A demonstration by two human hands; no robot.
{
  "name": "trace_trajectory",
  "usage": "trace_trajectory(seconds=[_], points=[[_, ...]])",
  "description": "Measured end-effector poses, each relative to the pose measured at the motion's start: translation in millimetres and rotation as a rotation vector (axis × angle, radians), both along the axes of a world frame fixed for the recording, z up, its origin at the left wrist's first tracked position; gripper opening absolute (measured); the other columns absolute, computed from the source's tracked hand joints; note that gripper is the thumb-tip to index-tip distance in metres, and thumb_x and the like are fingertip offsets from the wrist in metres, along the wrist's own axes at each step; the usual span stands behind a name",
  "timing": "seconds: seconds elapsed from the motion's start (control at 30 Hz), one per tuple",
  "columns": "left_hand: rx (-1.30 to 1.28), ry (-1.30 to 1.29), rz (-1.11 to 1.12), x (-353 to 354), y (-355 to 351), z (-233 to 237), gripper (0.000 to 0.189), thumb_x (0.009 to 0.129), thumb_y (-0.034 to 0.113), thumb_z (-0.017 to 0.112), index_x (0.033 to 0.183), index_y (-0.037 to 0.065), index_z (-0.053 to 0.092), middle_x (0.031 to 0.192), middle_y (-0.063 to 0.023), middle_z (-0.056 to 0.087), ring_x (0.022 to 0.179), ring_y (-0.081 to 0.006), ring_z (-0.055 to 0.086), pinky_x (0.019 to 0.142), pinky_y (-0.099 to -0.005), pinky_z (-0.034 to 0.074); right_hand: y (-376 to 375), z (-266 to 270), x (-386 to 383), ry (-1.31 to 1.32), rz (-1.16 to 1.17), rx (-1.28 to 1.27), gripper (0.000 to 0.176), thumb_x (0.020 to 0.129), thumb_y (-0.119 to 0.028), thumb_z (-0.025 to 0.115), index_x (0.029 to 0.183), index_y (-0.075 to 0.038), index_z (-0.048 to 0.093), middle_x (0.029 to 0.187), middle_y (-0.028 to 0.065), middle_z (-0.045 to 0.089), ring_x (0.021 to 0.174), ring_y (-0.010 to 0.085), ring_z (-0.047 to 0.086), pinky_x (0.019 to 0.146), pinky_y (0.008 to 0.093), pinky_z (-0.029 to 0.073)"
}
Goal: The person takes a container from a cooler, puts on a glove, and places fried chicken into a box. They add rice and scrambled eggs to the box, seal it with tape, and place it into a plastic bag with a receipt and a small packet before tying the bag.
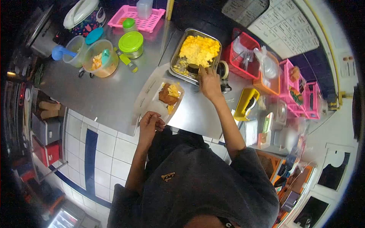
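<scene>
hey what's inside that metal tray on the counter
The metal tray holds a heap of yellow food and, near its front edge, a small dark round item. The right hand covers part of the front right corner, and whatever lies beneath the heap is hidden.

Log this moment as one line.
right hand: near side of metal tray, grip unclear | left hand: near end of open carton, grip unclear | carton: browned piece, yellow bits | tray: yellow food

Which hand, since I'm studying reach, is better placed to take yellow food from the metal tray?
Probably the right hand: its fingers are at the metal tray, near the yellow food, while the left hand is by the cardboard box.
</scene>
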State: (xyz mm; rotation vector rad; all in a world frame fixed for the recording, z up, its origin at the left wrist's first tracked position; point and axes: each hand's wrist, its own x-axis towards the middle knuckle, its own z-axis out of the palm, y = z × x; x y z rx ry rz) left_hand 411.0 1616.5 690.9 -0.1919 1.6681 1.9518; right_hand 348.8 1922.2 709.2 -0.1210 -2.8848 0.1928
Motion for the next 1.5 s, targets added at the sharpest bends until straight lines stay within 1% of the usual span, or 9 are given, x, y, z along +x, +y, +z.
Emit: trace_trajectory(seconds=[0.1,0.27,0.4,0.53,0.63,0.83,1.17,1.43,1.5], points=[[0.021,0.007,-0.037,-2.9,5.7,4.7,0.020,0.102,0.018,0.044,0.100,0.004,0.058,0.075,-0.0103,0.065,0.063,-0.0150,0.063,0.058,-0.0288,0.053,-2.2,13.7,26.7,0.250,0.044,-0.130,0.039,0.080,-0.007,0.066,0.118,-0.002,0.057,0.110,0.0184,0.059,0.098,0.0358,0.056,0.084,0.0452,0.045],[-0.038,0.026,-0.132,-8.6,27.5,2.0,0.018,0.102,0.018,0.046,0.102,0.004,0.058,0.075,-0.0098,0.065,0.063,-0.0145,0.063,0.057,-0.0279,0.052,1.4,4.0,125.4,0.093,-0.228,-0.339,0.025,0.086,-0.008,0.062,0.110,-0.004,0.061,0.067,0.0127,0.058,0.068,0.0320,0.059,0.076,0.0426,0.045],[-0.049,-0.016,-0.300,-13.4,61.1,4.0,0.018,0.101,0.020,0.048,0.106,0.005,0.057,0.078,-0.0090,0.065,0.065,-0.0146,0.062,0.060,-0.0280,0.052,-11.7,15.4,208.1,0.088,-0.544,-0.825,0.036,0.086,0.005,0.053,0.120,-0.004,0.058,0.079,0.0161,0.062,0.077,0.0303,0.064,0.064,0.0364,0.051],[-0.011,-0.062,-0.483,-15.3,110.4,-2.9,0.017,0.101,0.019,0.049,0.105,0.004,0.057,0.079,-0.0082,0.065,0.067,-0.0139,0.062,0.060,-0.0275,0.051,0.6,12.9,265.6,0.211,-0.605,-0.617,0.037,0.083,0.012,0.051,0.117,0.000,0.060,0.095,0.0169,0.064,0.065,0.0232,0.062,0.063,0.0328,0.050],[0.083,-0.019,-0.580,-14.9,147.2,-5.4,0.018,0.100,0.019,0.049,0.103,0.004,0.060,0.079,-0.0079,0.065,0.067,-0.0134,0.061,0.062,-0.0266,0.050,23.1,25.1,309.1,0.175,-0.773,-0.409,0.025,0.082,0.006,0.057,0.105,0.000,0.063,0.094,0.0193,0.065,0.078,0.0313,0.066,0.068,0.0369,0.051],[-0.040,0.039,-0.615,5.0,189.5,12.5,0.019,0.101,0.018,0.049,0.104,0.004,0.060,0.080,-0.0068,0.066,0.067,-0.0128,0.061,0.062,-0.0259,0.050,90.7,31.3,373.4,0.451,-1.084,-0.407,0.015,0.089,-0.001,0.059,0.102,-0.001,0.067,0.091,0.0147,0.070,0.074,0.0214,0.068,0.066,0.0326,0.052],[-0.239,0.066,-0.723,52.7,215.5,-10.7,0.021,0.101,0.021,0.050,0.108,0.005,0.060,0.085,-0.0069,0.067,0.072,-0.0138,0.063,0.067,-0.0271,0.051,83.8,-14.0,368.6,-0.151,-0.745,-0.598,0.025,0.089,-0.010,0.061,0.114,-0.007,0.063,0.086,0.0188,0.068,0.075,0.0334,0.067,0.066,0.0399,0.052],[-0.259,0.162,-0.811,63.6,231.9,-23.5,0.022,0.102,0.022,0.049,0.108,0.005,0.061,0.085,-0.0067,0.067,0.074,-0.0124,0.062,0.069,-0.0271,0.051,68.2,-29.0,358.6,-0.175,-0.630,-0.634,0.035,0.089,-0.011,0.060,0.123,-0.008,0.055,0.094,0.0213,0.068,0.081,0.0384,0.067,0.071,0.0449,0.053],[-0.316,0.268,-0.820,64.1,235.6,-22.3,0.020,0.098,0.018,0.052,0.105,0.000,0.059,0.083,-0.0120,0.067,0.074,-0.0229,0.066,0.072,-0.0325,0.053,65.9,-31.7,356.0,-0.185,-0.601,-0.618,0.036,0.089,-0.011,0.059,0.124,-0.007,0.054,0.098,0.0207,0.067,0.082,0.0387,0.066,0.071,0.0458,0.053]])
